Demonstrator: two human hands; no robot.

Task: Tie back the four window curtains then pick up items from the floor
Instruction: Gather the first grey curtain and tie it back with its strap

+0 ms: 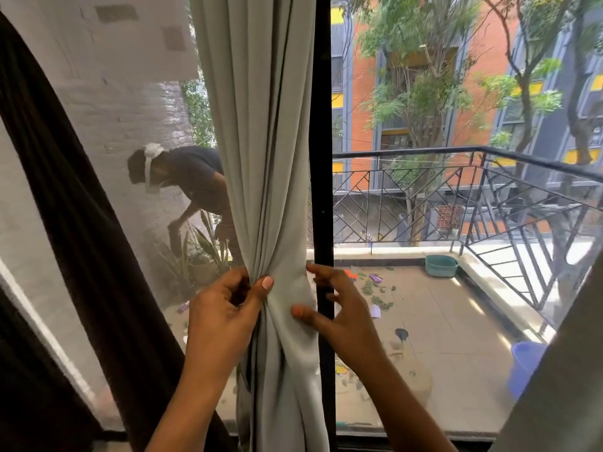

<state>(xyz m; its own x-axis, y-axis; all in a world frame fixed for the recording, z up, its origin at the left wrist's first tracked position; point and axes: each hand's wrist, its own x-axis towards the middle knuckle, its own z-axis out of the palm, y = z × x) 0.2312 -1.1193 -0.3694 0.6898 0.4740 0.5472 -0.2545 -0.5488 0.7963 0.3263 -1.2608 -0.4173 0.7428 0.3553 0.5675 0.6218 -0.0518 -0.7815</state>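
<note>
The left hand (225, 308) is pinching the gathered grey curtain (270, 177) at the window frame (323, 125) while the right hand (339, 311), half-open, is touching its bunched folds, apparently needing to tighten the knot next.

Daylit tiled balcony floor (434, 324) beyond black vertical window frame (323, 141); black geometric metal railing (456, 190), orange brick building (362, 93), green trees (421, 86), white brick wall (124, 102).

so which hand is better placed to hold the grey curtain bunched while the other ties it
Left hand: its thumb already pinches the gathered grey curtain. The right hand only touches it with spread fingers.
</note>
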